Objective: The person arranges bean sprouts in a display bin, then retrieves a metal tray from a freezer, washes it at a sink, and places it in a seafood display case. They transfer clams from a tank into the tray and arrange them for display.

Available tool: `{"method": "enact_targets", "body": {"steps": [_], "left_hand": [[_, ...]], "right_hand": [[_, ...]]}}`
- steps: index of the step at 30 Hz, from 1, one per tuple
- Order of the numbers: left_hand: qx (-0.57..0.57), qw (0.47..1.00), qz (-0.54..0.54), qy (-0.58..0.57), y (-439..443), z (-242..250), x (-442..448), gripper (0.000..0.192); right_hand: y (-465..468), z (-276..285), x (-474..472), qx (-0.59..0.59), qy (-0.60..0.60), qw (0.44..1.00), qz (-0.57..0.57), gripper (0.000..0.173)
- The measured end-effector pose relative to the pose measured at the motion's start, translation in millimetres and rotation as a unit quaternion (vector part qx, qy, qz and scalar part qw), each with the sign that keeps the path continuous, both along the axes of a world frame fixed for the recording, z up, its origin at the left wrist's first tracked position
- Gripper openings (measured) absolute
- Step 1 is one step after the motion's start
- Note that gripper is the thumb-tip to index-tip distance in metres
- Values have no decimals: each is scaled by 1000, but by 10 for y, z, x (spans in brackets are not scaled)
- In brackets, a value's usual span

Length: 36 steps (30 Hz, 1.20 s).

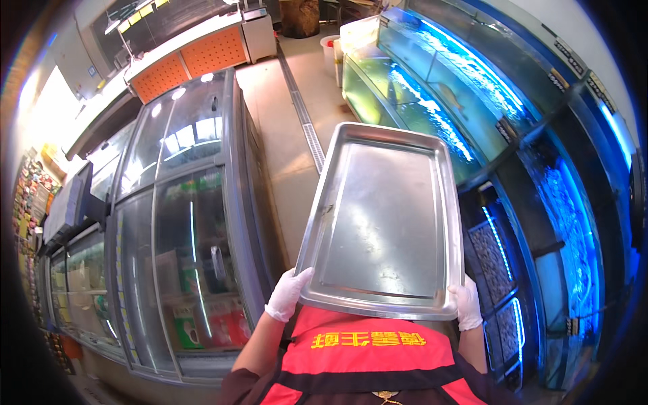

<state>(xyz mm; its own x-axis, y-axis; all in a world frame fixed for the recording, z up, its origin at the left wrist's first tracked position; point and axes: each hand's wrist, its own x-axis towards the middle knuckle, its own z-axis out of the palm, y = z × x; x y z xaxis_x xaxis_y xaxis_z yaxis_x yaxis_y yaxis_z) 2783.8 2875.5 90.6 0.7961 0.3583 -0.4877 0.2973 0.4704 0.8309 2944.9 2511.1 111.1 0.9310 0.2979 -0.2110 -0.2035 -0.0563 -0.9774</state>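
Note:
I hold a rectangular stainless steel tray (379, 217) out in front of my body, its raised rim all around and some smudges on its flat bottom. Nothing lies in it. My left hand (287, 294), in a white glove, grips the near left edge with the thumb over the rim. On the near right edge, my right hand (468, 301) grips the same way, also gloved in white. The fingers of both hands are mostly hidden under the tray. A red apron (367, 349) with yellow writing covers my front, just behind the tray's near edge.
Glass-door display refrigerators (192, 253) with boxed goods line the left. Lit fish tanks (455, 86) rise along the right. A floor drain grate (311, 139) runs along the tiled aisle between. Farther off are an orange-panelled counter (212, 50), a white bucket (330, 55) and a wooden stump (299, 19).

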Motion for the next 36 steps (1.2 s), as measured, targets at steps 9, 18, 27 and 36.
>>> {"method": "enact_targets", "body": {"steps": [9,18,27,36], "left_hand": [[-48,966,256,0,1274,-240,482,27],[-85,966,236,-64,3413,-49,1920,29],[-6,990,143,5,5339,20,4129,29],[32,976,216,17,7306,362,5923,32]], "right_hand": [[2171,-171,1892,18,57,972,227,40],[4277,-214,3435,-63,-11,972,227,45],[5700,-301,5068,-19,6,992,126,42],[7942,-372,7328,-101,-166,963,187,53]]}}
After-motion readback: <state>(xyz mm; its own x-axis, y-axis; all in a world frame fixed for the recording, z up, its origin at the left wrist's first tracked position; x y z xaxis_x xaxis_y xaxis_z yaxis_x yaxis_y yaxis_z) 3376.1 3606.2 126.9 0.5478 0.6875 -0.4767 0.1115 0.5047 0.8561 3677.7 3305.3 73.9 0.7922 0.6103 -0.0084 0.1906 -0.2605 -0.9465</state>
